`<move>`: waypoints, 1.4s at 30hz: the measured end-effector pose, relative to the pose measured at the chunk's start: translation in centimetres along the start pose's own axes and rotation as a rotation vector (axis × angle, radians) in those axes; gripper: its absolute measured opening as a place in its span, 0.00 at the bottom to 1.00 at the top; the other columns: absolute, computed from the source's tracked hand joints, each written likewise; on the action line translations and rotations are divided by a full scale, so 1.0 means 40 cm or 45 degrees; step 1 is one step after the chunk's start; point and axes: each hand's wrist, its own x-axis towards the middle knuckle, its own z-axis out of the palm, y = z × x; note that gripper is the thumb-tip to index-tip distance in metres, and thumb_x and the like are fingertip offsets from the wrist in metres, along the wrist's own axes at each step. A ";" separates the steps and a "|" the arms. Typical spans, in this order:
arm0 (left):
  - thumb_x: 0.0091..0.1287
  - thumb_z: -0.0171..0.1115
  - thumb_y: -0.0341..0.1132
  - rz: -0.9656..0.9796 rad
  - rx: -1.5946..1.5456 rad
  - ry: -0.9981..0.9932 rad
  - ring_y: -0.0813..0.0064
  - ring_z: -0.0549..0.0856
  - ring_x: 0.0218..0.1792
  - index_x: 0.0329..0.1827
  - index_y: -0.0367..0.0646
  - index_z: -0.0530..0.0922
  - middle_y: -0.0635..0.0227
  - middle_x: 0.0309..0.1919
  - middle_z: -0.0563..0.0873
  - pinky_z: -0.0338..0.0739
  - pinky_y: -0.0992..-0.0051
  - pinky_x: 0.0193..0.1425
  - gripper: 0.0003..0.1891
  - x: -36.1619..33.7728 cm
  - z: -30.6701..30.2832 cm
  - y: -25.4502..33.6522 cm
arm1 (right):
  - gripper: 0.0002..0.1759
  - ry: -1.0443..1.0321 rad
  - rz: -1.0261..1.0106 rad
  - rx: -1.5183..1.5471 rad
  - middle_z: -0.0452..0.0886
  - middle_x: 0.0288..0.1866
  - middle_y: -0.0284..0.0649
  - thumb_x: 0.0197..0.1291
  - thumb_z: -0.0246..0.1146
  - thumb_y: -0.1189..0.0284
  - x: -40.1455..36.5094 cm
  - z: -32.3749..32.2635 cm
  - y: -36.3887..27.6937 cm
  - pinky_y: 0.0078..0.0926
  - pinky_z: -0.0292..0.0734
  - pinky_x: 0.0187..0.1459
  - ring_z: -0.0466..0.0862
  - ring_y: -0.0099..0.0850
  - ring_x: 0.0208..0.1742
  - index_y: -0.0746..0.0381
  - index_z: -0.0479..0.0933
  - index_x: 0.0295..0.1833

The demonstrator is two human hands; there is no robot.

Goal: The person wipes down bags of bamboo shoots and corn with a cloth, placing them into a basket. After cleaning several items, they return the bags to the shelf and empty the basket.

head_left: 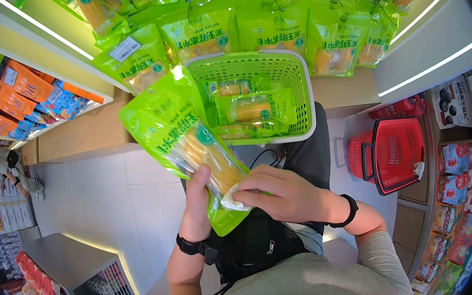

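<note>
Shop aisle around us, pale floor (88,195), orange packs (22,88) shelved far left. Our left hand (196,196) grips the green corn pack (177,122) by its lower left edge, thumb on the front, other fingers hidden behind; forearm points up and away from us. Pack is tilted, top leaning left, overlapping the left side of a green basket (307,88). Our right hand (280,195), fingers bent, pinches a white wad (232,200) against the pack's lower end, back of hand up, forearm angled in. Red basket (393,152) far right.
</note>
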 end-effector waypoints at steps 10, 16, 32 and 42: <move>0.73 0.63 0.60 0.278 -0.027 0.066 0.65 0.81 0.64 0.83 0.45 0.57 0.61 0.66 0.78 0.79 0.58 0.68 0.44 0.041 0.021 0.006 | 0.12 0.504 0.842 1.125 0.82 0.48 0.33 0.71 0.63 0.81 -0.049 0.047 0.102 0.19 0.77 0.46 0.80 0.17 0.45 0.72 0.82 0.57; 0.68 0.62 0.69 0.276 0.168 0.009 0.64 0.85 0.59 0.79 0.39 0.62 0.58 0.61 0.82 0.83 0.61 0.64 0.49 0.050 0.023 -0.011 | 0.15 0.368 0.888 1.238 0.84 0.53 0.36 0.70 0.65 0.82 -0.059 0.065 0.110 0.22 0.79 0.53 0.83 0.22 0.50 0.69 0.82 0.60; 0.65 0.51 0.79 -0.195 -0.420 -0.263 0.71 0.79 0.28 0.66 0.44 0.72 0.63 0.37 0.76 0.83 0.73 0.25 0.46 0.048 -0.005 -0.073 | 0.14 0.753 0.198 0.062 0.80 0.46 0.42 0.60 0.66 0.84 0.154 0.025 0.140 0.36 0.79 0.45 0.82 0.42 0.45 0.65 0.82 0.52; 0.71 0.49 0.69 0.056 -0.382 0.276 0.71 0.80 0.31 0.58 0.41 0.76 0.63 0.38 0.78 0.77 0.76 0.24 0.36 0.081 -0.014 -0.047 | 0.16 0.423 -0.132 0.148 0.82 0.48 0.41 0.53 0.69 0.80 0.080 0.079 0.021 0.33 0.82 0.47 0.85 0.40 0.47 0.66 0.84 0.50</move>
